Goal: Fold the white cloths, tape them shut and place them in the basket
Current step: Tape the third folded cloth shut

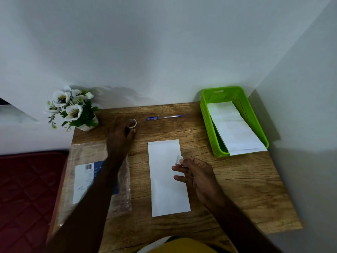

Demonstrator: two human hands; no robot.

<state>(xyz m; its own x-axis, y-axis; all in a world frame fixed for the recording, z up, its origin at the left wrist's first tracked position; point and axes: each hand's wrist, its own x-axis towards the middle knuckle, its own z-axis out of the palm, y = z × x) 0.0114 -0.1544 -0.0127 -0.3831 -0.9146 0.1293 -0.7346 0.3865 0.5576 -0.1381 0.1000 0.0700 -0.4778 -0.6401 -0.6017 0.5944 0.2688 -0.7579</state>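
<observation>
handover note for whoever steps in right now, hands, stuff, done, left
Left hand holds the tape roll at the table's far side.
Right hand pinches a cut tape piece over the folded cloth at table centre.
Done: one folded cloth in basket, leaning on the green basket rim.
Left: tape the centre cloth shut, put it in the basket.

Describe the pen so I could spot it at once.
Start at the wooden table and look to its far edge by the wall. The pen lies flat there, between the flower pot and the green basket. It is the only slim, blue-tipped stick there.
</observation>
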